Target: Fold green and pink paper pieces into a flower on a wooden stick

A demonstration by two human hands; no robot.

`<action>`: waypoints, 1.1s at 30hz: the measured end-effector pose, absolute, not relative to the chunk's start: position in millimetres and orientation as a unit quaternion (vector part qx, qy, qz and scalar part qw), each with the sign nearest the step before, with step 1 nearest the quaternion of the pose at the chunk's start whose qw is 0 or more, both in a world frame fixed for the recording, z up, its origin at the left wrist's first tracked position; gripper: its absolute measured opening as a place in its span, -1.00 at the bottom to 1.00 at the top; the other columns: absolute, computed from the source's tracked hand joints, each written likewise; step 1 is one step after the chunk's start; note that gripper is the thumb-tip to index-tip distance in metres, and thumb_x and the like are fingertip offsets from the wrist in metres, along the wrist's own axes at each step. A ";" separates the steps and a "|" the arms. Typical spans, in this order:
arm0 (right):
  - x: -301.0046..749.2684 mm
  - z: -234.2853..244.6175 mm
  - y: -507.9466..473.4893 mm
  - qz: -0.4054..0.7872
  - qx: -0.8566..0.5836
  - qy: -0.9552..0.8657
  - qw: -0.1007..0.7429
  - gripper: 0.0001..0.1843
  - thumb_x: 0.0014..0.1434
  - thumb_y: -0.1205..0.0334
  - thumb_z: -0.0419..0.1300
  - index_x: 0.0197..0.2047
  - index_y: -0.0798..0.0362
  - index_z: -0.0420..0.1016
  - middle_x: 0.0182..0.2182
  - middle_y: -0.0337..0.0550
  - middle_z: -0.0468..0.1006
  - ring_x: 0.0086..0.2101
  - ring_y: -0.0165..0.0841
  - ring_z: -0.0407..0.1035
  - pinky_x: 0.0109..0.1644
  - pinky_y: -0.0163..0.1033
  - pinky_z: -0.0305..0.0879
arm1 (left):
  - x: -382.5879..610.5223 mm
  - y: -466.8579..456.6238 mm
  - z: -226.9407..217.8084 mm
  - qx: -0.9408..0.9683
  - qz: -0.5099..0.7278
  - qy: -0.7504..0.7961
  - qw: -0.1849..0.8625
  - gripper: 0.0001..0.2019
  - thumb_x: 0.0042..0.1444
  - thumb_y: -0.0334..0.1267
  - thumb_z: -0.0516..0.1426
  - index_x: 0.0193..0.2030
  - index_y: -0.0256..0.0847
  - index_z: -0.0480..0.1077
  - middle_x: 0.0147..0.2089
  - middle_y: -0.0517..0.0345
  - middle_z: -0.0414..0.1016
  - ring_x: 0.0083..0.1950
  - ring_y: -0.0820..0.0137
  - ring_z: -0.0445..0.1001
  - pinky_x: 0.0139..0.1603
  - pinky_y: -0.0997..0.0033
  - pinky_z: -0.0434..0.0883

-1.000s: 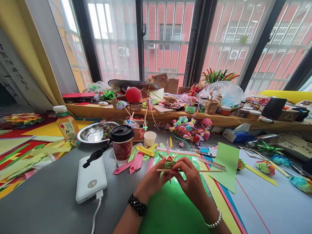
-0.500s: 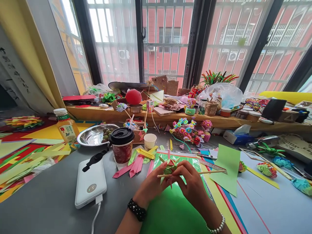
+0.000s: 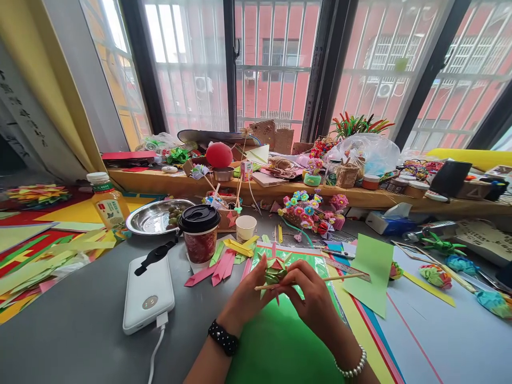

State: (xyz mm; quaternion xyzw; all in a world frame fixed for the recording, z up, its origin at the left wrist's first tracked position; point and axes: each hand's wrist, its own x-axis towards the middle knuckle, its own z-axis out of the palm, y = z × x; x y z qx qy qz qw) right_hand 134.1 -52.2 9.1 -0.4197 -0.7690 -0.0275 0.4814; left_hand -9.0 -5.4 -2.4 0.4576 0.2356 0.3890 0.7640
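My left hand [image 3: 247,292] is closed around a folded paper ornament [image 3: 276,270] with pointed green and pink tips. My right hand [image 3: 311,292] pinches a thin wooden stick [image 3: 344,277], which lies almost level across the front of the ornament and sticks out to the right. The right fingertips are at the ornament's edge; whether they press on it I cannot tell. Both hands are above a green sheet in clear plastic [image 3: 288,346]. Pink folded paper strips [image 3: 224,268] and yellow ones [image 3: 242,246] lie to the left of the hands.
A lidded coffee cup [image 3: 199,240], a paper cup [image 3: 245,228] and a white power bank [image 3: 149,293] with a cable stand on the left. A steel dish [image 3: 146,220] and a juice bottle [image 3: 107,205] are behind. Light green paper [image 3: 370,272] and paper flowers [image 3: 436,276] lie right.
The view has shifted slightly. Both hands stay together with the ornament and stick, which have tilted a little; the stick's right end sits slightly higher.
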 end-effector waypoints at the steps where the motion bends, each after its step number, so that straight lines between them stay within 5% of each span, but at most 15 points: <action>1: 133.2 9.1 -52.5 -0.025 -0.419 -0.771 0.479 -0.90 0.15 0.32 0.06 -0.41 0.06 0.33 -0.43 -0.16 0.35 -0.38 -0.35 0.30 -0.37 -0.27 0.28 | -10.7 -6.1 -3.0 0.471 0.406 0.244 0.744 -0.69 -0.15 -0.31 0.23 -0.19 -0.17 0.35 -0.28 0.21 0.42 -0.21 0.41 0.35 -0.14 0.46 0.26; 7: 128.5 7.6 -53.4 -0.024 -0.412 -0.785 0.461 -0.89 0.15 0.31 0.06 -0.41 0.06 0.32 -0.43 -0.15 0.37 -0.33 -0.32 0.30 -0.34 -0.23 0.29 | -14.0 -10.1 -1.0 0.573 0.479 0.264 0.611 -0.64 -0.28 -0.48 0.26 -0.27 -0.19 0.33 -0.24 0.19 0.46 -0.26 0.38 0.43 -0.23 0.45 0.32; 17: 132.0 5.8 -50.0 -0.040 -0.418 -0.779 0.466 -0.89 0.16 0.32 0.04 -0.40 0.04 0.32 -0.43 -0.16 0.37 -0.31 -0.32 0.32 -0.32 -0.23 0.32 | -2.7 -13.6 1.5 0.493 0.486 0.255 0.675 -0.68 -0.30 -0.61 0.19 -0.36 -0.21 0.35 -0.29 0.25 0.46 -0.41 0.48 0.41 -0.48 0.54 0.30; 22: 130.3 5.9 -50.3 -0.043 -0.431 -0.769 0.470 -0.86 0.18 0.30 0.01 -0.41 0.06 0.31 -0.41 -0.13 0.37 -0.34 -0.32 0.32 -0.33 -0.22 0.31 | 0.9 -12.9 11.2 0.369 0.431 0.203 0.798 -0.96 -0.07 -0.37 0.13 -0.41 -0.25 0.36 -0.49 0.24 0.38 -0.52 0.54 0.33 -0.52 0.56 0.25; 29: 129.4 4.7 -50.6 -0.046 -0.440 -0.770 0.460 -0.89 0.17 0.32 0.02 -0.40 0.06 0.29 -0.41 -0.13 0.37 -0.33 -0.31 0.31 -0.31 -0.21 0.31 | 3.5 -6.2 5.4 0.333 0.412 0.196 0.825 -0.86 -0.03 -0.23 0.11 -0.41 -0.28 0.35 -0.52 0.23 0.32 -0.53 0.54 0.30 -0.52 0.55 0.26; 33: 130.6 6.3 -52.0 -0.044 -0.441 -0.780 0.442 -0.94 0.14 0.30 0.06 -0.37 0.05 0.31 -0.38 -0.13 0.38 -0.31 -0.32 0.33 -0.32 -0.23 0.32 | -1.5 -9.4 3.5 0.381 0.449 0.220 0.778 -0.77 -0.23 -0.48 0.22 -0.36 -0.23 0.37 -0.39 0.23 0.39 -0.36 0.49 0.36 -0.41 0.58 0.29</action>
